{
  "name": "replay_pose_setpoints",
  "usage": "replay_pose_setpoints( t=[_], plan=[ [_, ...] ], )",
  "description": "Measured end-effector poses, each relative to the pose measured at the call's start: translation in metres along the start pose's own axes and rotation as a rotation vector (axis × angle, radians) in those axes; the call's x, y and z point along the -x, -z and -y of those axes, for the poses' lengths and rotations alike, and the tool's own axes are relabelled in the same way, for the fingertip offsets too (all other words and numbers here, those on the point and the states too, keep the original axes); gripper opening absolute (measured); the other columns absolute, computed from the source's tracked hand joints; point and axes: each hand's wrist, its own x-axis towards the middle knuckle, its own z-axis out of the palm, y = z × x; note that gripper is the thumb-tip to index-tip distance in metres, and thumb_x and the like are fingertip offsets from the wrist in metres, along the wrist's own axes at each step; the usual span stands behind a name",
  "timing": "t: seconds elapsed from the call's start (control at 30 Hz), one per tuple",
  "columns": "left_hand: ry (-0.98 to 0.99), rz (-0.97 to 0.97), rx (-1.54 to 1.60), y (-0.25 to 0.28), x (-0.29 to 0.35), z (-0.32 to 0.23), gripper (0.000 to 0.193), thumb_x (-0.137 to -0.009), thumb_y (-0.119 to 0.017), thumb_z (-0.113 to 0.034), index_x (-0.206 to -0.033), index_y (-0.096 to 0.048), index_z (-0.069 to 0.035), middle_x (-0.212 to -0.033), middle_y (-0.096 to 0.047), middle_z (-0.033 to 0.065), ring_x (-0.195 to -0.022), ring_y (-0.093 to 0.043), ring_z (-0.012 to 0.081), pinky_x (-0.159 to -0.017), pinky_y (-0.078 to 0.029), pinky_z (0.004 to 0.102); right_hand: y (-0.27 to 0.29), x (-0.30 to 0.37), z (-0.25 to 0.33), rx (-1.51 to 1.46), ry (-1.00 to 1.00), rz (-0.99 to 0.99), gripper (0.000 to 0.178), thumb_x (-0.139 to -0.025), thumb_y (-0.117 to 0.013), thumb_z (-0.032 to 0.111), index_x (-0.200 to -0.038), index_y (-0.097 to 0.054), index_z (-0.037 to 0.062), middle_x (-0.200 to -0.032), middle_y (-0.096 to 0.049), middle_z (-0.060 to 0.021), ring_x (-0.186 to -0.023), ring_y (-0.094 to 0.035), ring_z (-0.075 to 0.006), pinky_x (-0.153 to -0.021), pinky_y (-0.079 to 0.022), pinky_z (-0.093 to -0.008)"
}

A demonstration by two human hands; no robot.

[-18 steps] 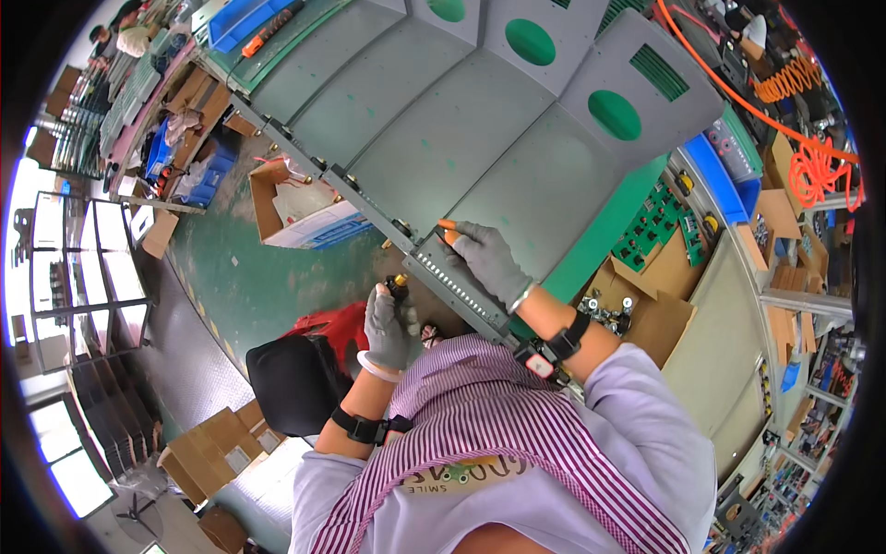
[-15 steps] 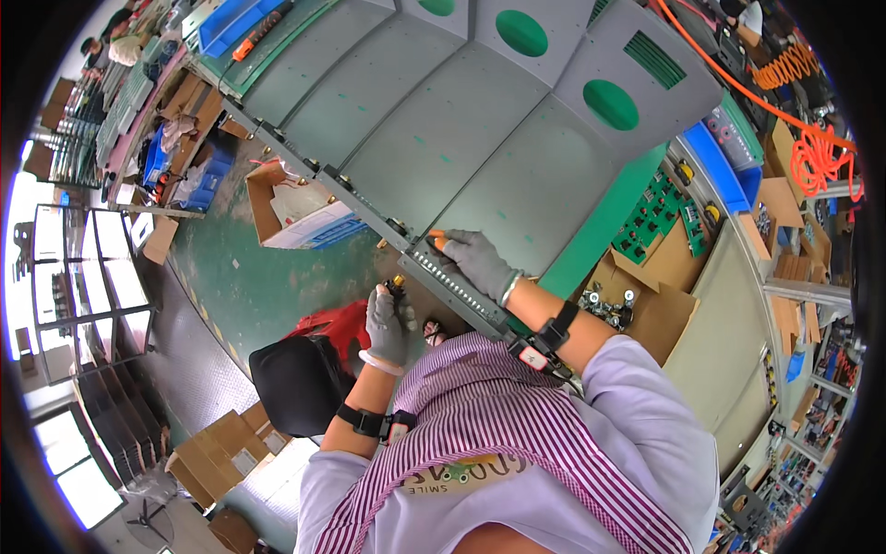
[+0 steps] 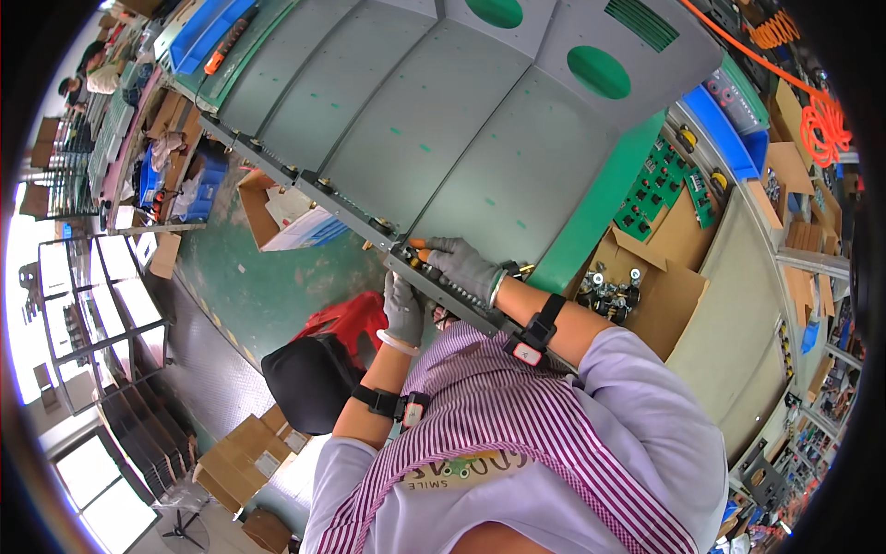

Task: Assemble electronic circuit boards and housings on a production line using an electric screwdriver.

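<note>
A large grey metal panel, with ribs and oval cutouts, lies in front of me. Along its near edge runs a dark metal rail carrying several small brass-coloured fittings. My right hand, in a grey glove with bare fingertips, reaches over the rail, its thumb and fingers closed around a spot on top that they hide. From the near side, my left hand, also gloved, presses up against the rail's outer face with fingers together. Whatever lies between its fingertips is hidden.
An open cardboard box holds wheeled metal parts at right, beside green circuit-board-like pieces. A white-and-blue box stands on the floor beyond the rail. A red stool and black seat are at my left.
My left hand has risen to the rail with the small yellow-and-black part it held, which is now out of sight. My right hand has shifted slightly left and down with the view.
</note>
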Motion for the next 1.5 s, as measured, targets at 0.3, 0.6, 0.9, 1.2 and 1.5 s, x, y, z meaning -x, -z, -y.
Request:
replay_pose_setpoints(
  t=[0.3,0.6,0.9,1.2,1.5],
  plan=[
    [-0.093,0.109,0.031,-0.019,0.010,-0.009,0.036,-0.087,-0.039,-0.039,-0.102,-0.045,-0.006,-0.083,-0.054,0.0040,-0.069,-0.055,0.0156,-0.062,-0.046,0.0245,0.003,0.010,0.008,0.013,-0.006,0.029,0.031,-0.081,-0.047,0.008,-0.111,-0.052,0.0059,-0.084,-0.060,-0.0008,-0.063,-0.055,-0.0043,-0.055,-0.046,-0.0176],
    [-0.054,0.098,-0.281,0.008,0.000,-0.003,0.039,-0.085,-0.042,-0.044,-0.097,-0.048,-0.007,-0.077,-0.055,0.0030,-0.066,-0.054,0.0123,-0.057,-0.044,0.0235,0.005,0.000,0.015,0.062,0.082,0.153,0.031,-0.078,-0.053,0.008,-0.109,-0.056,0.0085,-0.074,-0.059,-0.0027,-0.059,-0.053,-0.0069,-0.054,-0.045,-0.0202],
    [-0.048,0.067,-0.268,0.006,0.001,0.000,0.040,-0.085,-0.041,-0.048,-0.088,-0.048,-0.009,-0.062,-0.051,0.0013,-0.049,-0.047,0.0100,-0.042,-0.036,0.0212,0.013,-0.014,0.030,0.279,0.075,0.254,0.029,-0.073,-0.059,0.009,-0.102,-0.059,0.0068,-0.079,-0.060,-0.0041,-0.064,-0.054,-0.0091,-0.059,-0.046,-0.0226],
    [-0.056,0.054,-0.268,0.006,0.001,-0.001,0.041,-0.084,-0.041,-0.049,-0.085,-0.048,-0.009,-0.061,-0.051,0.0007,-0.047,-0.046,0.0095,-0.041,-0.035,0.0206,0.013,-0.020,0.029,0.426,0.086,0.294,0.029,-0.073,-0.058,0.011,-0.102,-0.059,0.0065,-0.090,-0.060,-0.0050,-0.084,-0.053,-0.0121,-0.079,-0.041,-0.0253],
    [-0.022,0.031,-0.176,-0.010,0.009,-0.009,0.040,-0.084,-0.042,-0.047,-0.085,-0.050,-0.008,-0.064,-0.052,0.0008,-0.051,-0.048,0.0093,-0.044,-0.037,0.0216,0.016,-0.009,0.046,0.646,0.139,0.301,0.028,-0.073,-0.058,0.018,-0.101,-0.060,0.0132,-0.091,-0.061,-0.0067,-0.083,-0.057,-0.0170,-0.077,-0.042,-0.0279]
  ],
)
